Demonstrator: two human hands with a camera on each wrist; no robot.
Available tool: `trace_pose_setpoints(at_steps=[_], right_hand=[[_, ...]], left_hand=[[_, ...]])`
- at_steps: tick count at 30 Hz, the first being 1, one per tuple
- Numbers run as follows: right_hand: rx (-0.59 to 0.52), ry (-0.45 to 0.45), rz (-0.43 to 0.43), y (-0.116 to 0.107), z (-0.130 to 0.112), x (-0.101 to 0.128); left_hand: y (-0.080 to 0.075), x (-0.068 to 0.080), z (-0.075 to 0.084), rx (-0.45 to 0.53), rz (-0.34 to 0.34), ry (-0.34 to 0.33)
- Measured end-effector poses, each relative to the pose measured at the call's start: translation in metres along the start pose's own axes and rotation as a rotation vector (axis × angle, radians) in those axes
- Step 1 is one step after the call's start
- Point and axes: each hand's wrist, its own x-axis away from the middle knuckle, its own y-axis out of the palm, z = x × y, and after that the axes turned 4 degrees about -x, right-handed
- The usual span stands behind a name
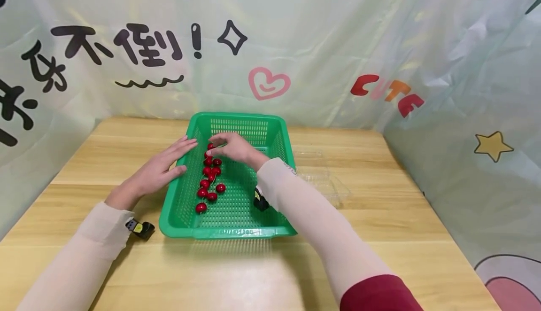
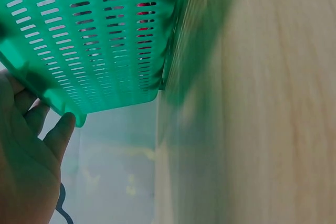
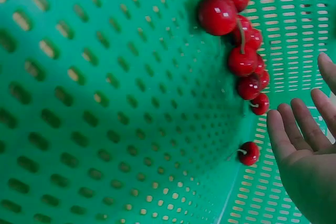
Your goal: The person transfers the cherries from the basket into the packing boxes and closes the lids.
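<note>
A green perforated plastic basket point(image 1: 253, 217) stands on the table. Several red cherries point(image 1: 212, 197) with thin stems lie along its left side, a few bunched together. My left hand point(image 1: 158, 170) rests on the basket's left rim, fingers nearly straight and thumb spread; the left wrist view shows fingertips touching the rim's edge. My right hand point(image 1: 236, 149) reaches in over the far end of the cherry row. In the right wrist view its fingers point(image 3: 302, 129) are extended beside the cherries, with nothing seen between them; the fingertips partly leave the frame.
Just right of the basket lies a clear plastic container point(image 1: 321, 174), hard to make out against the wood. The wooden table point(image 1: 380, 217) is bounded at the back and sides by a printed fabric sheet point(image 1: 321, 66).
</note>
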Motion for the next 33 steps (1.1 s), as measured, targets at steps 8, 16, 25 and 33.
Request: trace_pose_setpoints(at_steps=[8, 16, 25, 33], right_hand=[[-0.039, 0.069, -0.019, 0.009, 0.007, -0.001], [-0.081, 0.137, -0.039, 0.013, 0.012, 0.001], [-0.023, 0.136, -0.024, 0.020, 0.021, -0.001], [0.018, 0.141, -0.048, 0.023, 0.019, -0.001]], left_hand=[[0.000, 0.002, 0.000, 0.001, -0.002, -0.007], [0.000, 0.000, 0.001, 0.001, 0.008, -0.015], [0.002, 0.001, 0.001, 0.013, 0.001, -0.025], [0.002, 0.001, 0.000, 0.023, 0.007, -0.016]])
